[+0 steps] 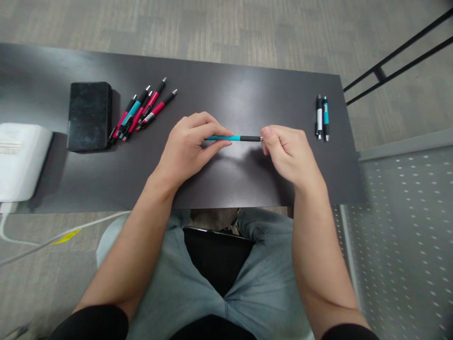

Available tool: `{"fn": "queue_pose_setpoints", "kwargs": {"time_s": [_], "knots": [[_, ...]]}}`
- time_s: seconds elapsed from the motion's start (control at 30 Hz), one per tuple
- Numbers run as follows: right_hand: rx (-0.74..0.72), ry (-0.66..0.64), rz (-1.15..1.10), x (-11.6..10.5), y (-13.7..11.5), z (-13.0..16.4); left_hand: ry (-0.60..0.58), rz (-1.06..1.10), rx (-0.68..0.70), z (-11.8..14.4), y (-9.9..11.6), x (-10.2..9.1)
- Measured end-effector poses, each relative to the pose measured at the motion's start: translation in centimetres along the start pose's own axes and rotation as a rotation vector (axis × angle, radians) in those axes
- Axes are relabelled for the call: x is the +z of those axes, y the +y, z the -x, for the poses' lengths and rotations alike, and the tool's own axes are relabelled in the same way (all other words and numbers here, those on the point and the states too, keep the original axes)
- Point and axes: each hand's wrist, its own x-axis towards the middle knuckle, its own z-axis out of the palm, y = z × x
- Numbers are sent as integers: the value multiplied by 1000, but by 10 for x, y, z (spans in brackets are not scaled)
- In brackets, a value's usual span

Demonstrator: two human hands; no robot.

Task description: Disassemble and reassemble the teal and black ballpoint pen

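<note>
Both hands are up over the middle of the dark desk [226, 89], and between them sits a teal pen [233, 138], held level and running left to right, just above the desktop. The left hand [187, 146] is clamped on the teal barrel end, thumb underneath and fingers curled over the top, so that end of the pen is mostly hidden inside the grip. The right hand [286, 151] is pinched together on the other end, right at the metal tip beyond the dark rubber grip section; whether thumb and forefinger actually hold the tip or only touch it is hard to tell from this angle.

Off to the left, well apart from the hands, a loose bunch of red and teal pens [141, 111] lies fanned out on the desk, tips pointing up and to the right. Just beside that bunch sits a flat black case [88, 115], and further left, at the desk's edge, a white box [19, 160] with a white cable [60, 233] trailing off below it.

Over on the right side, near the far corner, two pens [322, 118] lie side by side, touching, one white and one teal, both pointing away from the person. Below the desk edge, the person's grey trousers [166, 283] fill the bottom of the view.
</note>
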Motion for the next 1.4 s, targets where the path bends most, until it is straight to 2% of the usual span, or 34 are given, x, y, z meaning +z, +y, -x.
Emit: {"fn": "queue_pose_setpoints", "kwargs": {"time_s": [0.17, 0.33, 0.5, 0.7, 1.0, 1.17, 1.33, 1.4], "knots": [[-23, 56, -46, 5, 5, 0, -30, -97, -38, -2, 3, -1], [22, 27, -71, 5, 2, 1, -18, -54, -11, -2, 1, 0], [-9, 40, -85, 3, 0, 1, 1, 14, -50, 1, -1, 0], [25, 64, -125, 13, 0, -3, 28, 0, -127, -3, 8, 2], [-12, 117, -91, 6, 5, -1, -123, -20, -130, -3, 8, -6], [39, 143, -91, 11, 9, -3, -40, -61, -130, -2, 13, -5], [13, 134, -100, 7, 5, -3, -135, 103, -225, -5, 16, -5], [-2, 101, -95, 5, 1, -2, -132, 166, -228, -6, 15, -4]]}}
